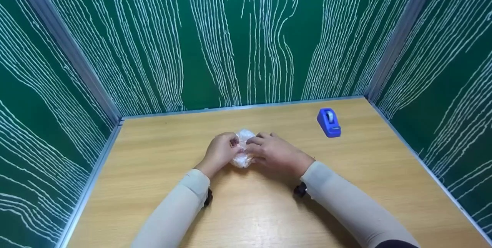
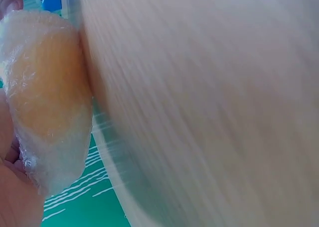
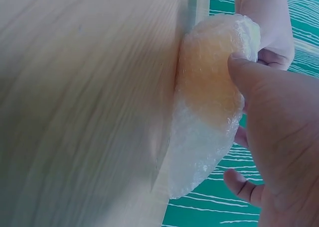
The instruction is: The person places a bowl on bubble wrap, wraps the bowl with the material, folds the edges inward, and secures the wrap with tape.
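A bundle in clear bubble wrap (image 1: 243,159) rests on the table between the two hands. Something orange shows through the wrap (image 3: 207,80); its kind cannot be told. From the left side, the left hand (image 1: 221,152) pinches the top of the wrap with thumb and bent fingers. The right hand (image 1: 278,153) lies over the right side, its fingers bent onto the wrap. In the right wrist view, the right thumb (image 3: 249,72) presses against the bundle and other fingers curve beside it. Part of the left hand (image 2: 17,192) borders the bundle in the left wrist view.
A blue tape dispenser (image 1: 329,123) with a roll of tape stands at the back right of the wooden table (image 1: 161,186). Green panels (image 1: 203,75) with white wavy lines rise along the back and both sides, joined by grey posts (image 1: 398,36).
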{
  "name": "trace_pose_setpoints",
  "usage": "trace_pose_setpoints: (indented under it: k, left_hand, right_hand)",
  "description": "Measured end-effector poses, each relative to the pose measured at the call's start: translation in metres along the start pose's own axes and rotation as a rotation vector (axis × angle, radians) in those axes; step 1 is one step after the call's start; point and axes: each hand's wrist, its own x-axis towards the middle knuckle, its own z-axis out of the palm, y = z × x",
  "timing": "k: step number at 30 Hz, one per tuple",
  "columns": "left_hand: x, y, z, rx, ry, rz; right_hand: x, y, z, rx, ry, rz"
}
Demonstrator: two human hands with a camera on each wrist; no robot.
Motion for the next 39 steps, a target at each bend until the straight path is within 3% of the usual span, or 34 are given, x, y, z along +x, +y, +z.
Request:
trace_pose_setpoints:
  k: [6, 11, 18, 24, 39]
  left_hand:
    - [0.001, -0.003, -0.002, -0.056, -0.005, 0.006]
    - [-0.001, -0.014, -0.015, -0.102, -0.019, 0.018]
    - [-0.009, -0.041, -0.041, -0.147, -0.121, -0.002]
    - [-0.012, -0.057, -0.047, -0.174, -0.178, 0.018]
    - [-0.013, -0.051, -0.036, -0.276, -0.069, -0.089]
  right_hand:
    - [0.002, 0.000, 0.001, -0.018, 0.001, -0.010]
    - [0.003, 0.000, 0.000, -0.005, -0.023, 0.001]
    - [0.003, 0.002, 0.001, -0.008, -0.065, 0.027]
    - [0.002, 0.001, -0.001, 0.002, -0.031, -0.006]
    - [0.005, -0.002, 0.000, -0.018, -0.051, 0.003]
